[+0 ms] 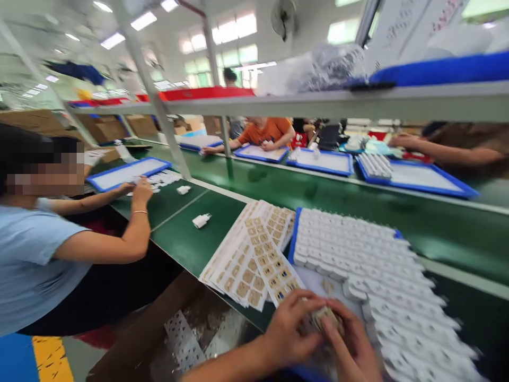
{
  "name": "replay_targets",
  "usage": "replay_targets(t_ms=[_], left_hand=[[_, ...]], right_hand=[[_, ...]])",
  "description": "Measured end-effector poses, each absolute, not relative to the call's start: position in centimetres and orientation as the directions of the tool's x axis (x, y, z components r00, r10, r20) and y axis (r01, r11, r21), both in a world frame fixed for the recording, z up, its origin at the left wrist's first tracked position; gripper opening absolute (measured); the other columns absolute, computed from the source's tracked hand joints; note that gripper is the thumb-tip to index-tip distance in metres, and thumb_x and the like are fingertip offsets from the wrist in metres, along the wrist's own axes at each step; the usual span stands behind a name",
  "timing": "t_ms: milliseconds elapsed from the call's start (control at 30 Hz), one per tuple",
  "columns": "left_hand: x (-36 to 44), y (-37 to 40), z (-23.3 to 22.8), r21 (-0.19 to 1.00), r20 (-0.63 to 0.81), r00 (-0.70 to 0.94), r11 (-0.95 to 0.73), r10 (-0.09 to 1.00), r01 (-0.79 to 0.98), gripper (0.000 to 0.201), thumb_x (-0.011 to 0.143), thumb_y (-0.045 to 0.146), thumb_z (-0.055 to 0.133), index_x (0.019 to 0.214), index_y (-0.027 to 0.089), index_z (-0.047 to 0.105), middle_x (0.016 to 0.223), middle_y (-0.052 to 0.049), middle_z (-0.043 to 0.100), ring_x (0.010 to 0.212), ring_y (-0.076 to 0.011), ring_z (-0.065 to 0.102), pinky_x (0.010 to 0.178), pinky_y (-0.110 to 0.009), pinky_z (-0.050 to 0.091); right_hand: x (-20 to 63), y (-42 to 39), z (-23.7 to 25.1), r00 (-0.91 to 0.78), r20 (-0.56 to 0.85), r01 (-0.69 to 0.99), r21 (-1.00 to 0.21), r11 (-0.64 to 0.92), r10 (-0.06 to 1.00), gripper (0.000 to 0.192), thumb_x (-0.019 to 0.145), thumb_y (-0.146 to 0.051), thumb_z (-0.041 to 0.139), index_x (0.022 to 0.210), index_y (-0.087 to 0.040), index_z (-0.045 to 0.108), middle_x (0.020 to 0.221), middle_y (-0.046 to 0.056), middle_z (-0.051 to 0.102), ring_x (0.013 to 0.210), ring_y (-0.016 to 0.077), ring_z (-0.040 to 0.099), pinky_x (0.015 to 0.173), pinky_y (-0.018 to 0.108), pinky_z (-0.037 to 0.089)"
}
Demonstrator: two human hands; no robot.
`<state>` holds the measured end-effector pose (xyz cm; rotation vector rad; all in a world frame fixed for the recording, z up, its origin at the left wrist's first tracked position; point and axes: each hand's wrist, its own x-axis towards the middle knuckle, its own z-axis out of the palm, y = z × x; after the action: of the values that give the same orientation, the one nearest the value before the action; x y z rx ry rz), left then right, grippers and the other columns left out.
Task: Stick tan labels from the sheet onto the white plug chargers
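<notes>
Two loose white plugs (201, 220) lie on the green belt at center left. Five blue-rimmed trays (128, 173) line the benches beyond. One fan (283, 17) hangs at top center.

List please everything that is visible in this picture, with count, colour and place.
white plastic parts: many, white, in rows on the near blue tray, right of centre
near blue tray: one, blue rim, under the white parts
label sheets: several, white with tan and blue stickers, fanned on the green table left of the tray
green table: one, dark green, runs across the view
loose white parts: two, white, on the table at left
far blue trays: several, blue rim, along the far side
shelf: one, grey, overhead, with bags and bins
co-worker: one, light blue shirt, at left
co-worker in orange: one, far side
left hand: one, bottom centre, on a small tan piece
right hand: one, also holding that piece
</notes>
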<state>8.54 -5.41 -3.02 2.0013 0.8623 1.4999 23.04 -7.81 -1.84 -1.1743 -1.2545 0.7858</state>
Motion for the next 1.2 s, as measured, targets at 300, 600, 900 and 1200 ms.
replay_targets(t_ms=[300,600,900,1200], left_hand=[[7.9,-6.0,-1.2,0.689,0.653,0.201,-0.683,0.730,0.241,0.045,0.089,0.012,0.067,0.131,0.025,0.058,0.121,-0.009,0.065,0.115,-0.0201,0.065,0.099,-0.035,0.058],[7.8,-6.0,-1.5,0.634,0.706,0.200,-0.732,0.680,0.250,0.047,0.085,0.002,0.067,0.127,0.022,0.060,0.123,-0.010,0.062,0.119,-0.0192,0.063,0.102,-0.035,0.057],[7.9,-6.0,-1.7,0.602,0.734,0.187,-0.753,0.653,0.266,0.047,0.086,0.003,0.065,0.127,0.023,0.059,0.124,-0.009,0.061,0.121,-0.0190,0.061,0.104,-0.038,0.057],[7.7,-6.1,-1.5,0.595,0.742,0.166,-0.753,0.649,0.282,0.048,0.085,0.004,0.068,0.127,0.027,0.059,0.120,-0.008,0.062,0.118,-0.0212,0.064,0.100,-0.041,0.059]], right_hand=[[21.5,-8.7,0.7,0.189,0.131,-0.122,-0.980,0.156,0.973,0.019,0.086,-0.031,0.073,0.105,-0.029,0.071,0.111,0.004,0.069,0.111,0.0216,0.066,0.093,0.031,0.053],[21.0,-8.3,1.1,0.193,0.107,-0.260,-0.953,0.156,0.975,0.009,0.084,-0.024,0.074,0.092,-0.028,0.073,0.103,0.002,0.068,0.105,0.0193,0.064,0.094,0.031,0.051],[20.4,-8.2,1.1,0.215,0.050,-0.376,-0.918,0.130,0.975,0.001,0.084,-0.026,0.074,0.085,-0.027,0.075,0.099,0.002,0.068,0.099,0.0187,0.065,0.090,0.031,0.053],[20.7,-8.4,0.9,0.201,0.015,-0.385,-0.918,0.093,0.979,0.006,0.084,-0.026,0.069,0.082,-0.026,0.075,0.099,0.004,0.071,0.100,0.0219,0.067,0.089,0.035,0.056]])
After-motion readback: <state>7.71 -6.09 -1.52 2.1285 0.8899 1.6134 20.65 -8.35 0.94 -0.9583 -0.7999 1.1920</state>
